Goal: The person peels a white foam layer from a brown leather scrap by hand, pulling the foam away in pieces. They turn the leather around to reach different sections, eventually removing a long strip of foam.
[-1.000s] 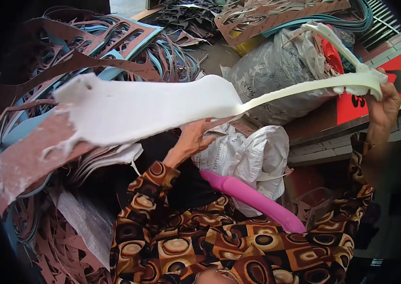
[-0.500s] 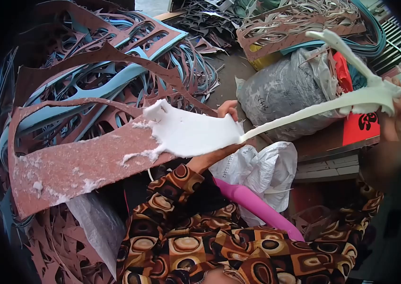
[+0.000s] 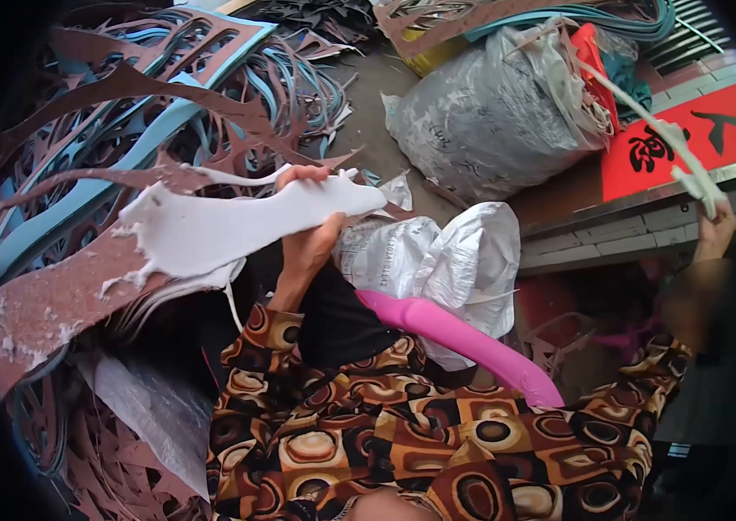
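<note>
My left hand (image 3: 309,243) is closed around the narrow end of a white foam sheet (image 3: 238,214), with fingers over its top edge and thumb along the near side. The sheet lies against a brown scrap panel (image 3: 55,295) speckled with white bits, which extends to the lower left. Thin white layers hang under the sheet beside my wrist. Far to the right, my right hand (image 3: 715,230) pinches a long white foam strip (image 3: 667,135). That strip slants up and leftward, clear of the sheet, passing in front of a red paper banner.
Brown and blue cut-out scraps (image 3: 151,113) are heaped at left. A stuffed grey plastic bag (image 3: 489,113) stands at the back. The red banner (image 3: 706,130) lies on a ledge at right. A white sack (image 3: 472,269) and a pink curved piece (image 3: 472,347) are close in front.
The strip, which joined the sheet's end before, is now apart from it in my right hand. My left hand and the sheet have shifted left in view; my right hand is slightly lower.
</note>
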Tool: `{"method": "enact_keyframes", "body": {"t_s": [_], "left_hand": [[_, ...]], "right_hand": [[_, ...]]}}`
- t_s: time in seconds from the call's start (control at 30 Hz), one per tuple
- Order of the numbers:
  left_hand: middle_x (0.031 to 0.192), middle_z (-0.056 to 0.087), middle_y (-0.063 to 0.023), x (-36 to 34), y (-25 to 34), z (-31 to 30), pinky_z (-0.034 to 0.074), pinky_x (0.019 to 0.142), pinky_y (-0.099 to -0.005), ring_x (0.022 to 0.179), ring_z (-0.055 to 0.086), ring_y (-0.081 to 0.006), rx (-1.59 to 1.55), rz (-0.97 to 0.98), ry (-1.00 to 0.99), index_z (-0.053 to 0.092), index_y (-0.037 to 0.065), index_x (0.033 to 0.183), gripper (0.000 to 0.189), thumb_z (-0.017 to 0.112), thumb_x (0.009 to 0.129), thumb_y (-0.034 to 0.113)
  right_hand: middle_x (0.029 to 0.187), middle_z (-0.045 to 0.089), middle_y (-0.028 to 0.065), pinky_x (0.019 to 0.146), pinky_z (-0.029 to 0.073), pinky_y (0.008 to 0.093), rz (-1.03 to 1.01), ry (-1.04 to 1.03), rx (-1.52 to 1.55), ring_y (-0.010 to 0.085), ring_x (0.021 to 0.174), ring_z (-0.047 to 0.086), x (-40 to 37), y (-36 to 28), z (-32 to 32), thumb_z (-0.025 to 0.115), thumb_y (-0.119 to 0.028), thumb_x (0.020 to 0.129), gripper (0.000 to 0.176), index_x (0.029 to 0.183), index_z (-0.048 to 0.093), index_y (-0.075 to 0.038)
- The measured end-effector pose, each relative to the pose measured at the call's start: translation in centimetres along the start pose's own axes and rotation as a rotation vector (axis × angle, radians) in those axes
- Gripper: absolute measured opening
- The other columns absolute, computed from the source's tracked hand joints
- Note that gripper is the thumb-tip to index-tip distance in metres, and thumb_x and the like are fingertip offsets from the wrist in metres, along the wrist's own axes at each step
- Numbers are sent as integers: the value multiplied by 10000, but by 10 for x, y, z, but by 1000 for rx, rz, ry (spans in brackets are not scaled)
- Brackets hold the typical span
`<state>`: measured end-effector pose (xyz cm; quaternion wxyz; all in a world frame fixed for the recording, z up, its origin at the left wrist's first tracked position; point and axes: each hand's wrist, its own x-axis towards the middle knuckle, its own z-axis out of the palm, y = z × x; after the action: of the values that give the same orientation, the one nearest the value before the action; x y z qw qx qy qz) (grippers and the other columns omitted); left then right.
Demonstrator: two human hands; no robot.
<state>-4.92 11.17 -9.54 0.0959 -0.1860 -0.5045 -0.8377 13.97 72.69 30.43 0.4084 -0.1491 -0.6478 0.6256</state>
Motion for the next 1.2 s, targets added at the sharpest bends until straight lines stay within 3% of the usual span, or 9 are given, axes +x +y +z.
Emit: {"method": "enact_keyframes", "body": {"t_s": [0.2,0.37,0.53,0.9,0.93,1.0,1.07,1.17,1.2], "left_hand": [[1186,475,-114,-3,2,-2,340,1014,-377,1176,442,-226,-27,-79,-70,339,72,1216,655,623,644,-79],[1203,476,-107,-9,14,0,347,1007,-362,1165,444,-218,26,-102,-91,310,66,1253,676,642,670,-14],[1206,461,-106,-16,45,-13,348,994,-339,1124,447,-187,-91,-237,11,278,53,1273,699,636,674,36],[1407,333,-133,-46,92,-94,288,1068,-359,1273,372,-216,-160,-182,-323,83,38,1428,1153,853,584,193],[1407,332,-133,-51,101,-104,285,1071,-361,1277,367,-219,-176,-195,-313,73,41,1430,1162,853,584,198],[1414,305,-147,-55,111,-117,285,1070,-377,1285,353,-236,-287,-251,-248,61,53,1434,1209,870,554,233],[1417,274,-168,-54,116,-127,278,1071,-399,1292,333,-267,-395,-112,-156,67,66,1434,1239,870,531,340],[1414,263,-211,-44,125,-117,297,1060,-460,1321,276,-343,-380,33,-31,244,66,1397,1050,781,609,504],[1414,263,-211,-41,128,-115,297,1060,-460,1321,276,-343,-386,38,-37,244,66,1397,1050,781,609,504]], "right_hand": [[756,482,-21,622,392,215,372,-604,-678,80,694,475,-242,156,126,589,-34,549,247,781,506,-54],[763,566,75,481,478,277,654,-811,-939,139,582,561,-325,352,120,627,-37,667,259,914,553,-9],[874,631,156,642,506,345,499,-851,-735,253,692,615,-373,456,200,629,-101,693,392,1060,565,18],[907,654,188,768,472,391,421,-1238,-1092,325,803,639,-328,296,196,597,-143,724,377,1066,592,18],[828,644,215,716,473,397,479,-1361,-1061,342,797,639,-302,333,143,585,-111,712,252,931,649,-3],[718,594,258,641,465,426,222,-1385,-1473,397,693,600,-288,269,163,588,-66,683,157,784,611,52],[676,566,241,612,441,418,-122,-1155,-1361,401,664,562,-293,211,207,550,-19,713,78,722,527,55],[920,598,188,729,455,354,-136,-944,-785,297,791,586,-322,174,297,564,44,700,260,960,559,23],[1069,578,184,842,443,354,-411,-1039,-683,283,937,579,-334,171,331,583,48,694,356,1048,558,22]]}}
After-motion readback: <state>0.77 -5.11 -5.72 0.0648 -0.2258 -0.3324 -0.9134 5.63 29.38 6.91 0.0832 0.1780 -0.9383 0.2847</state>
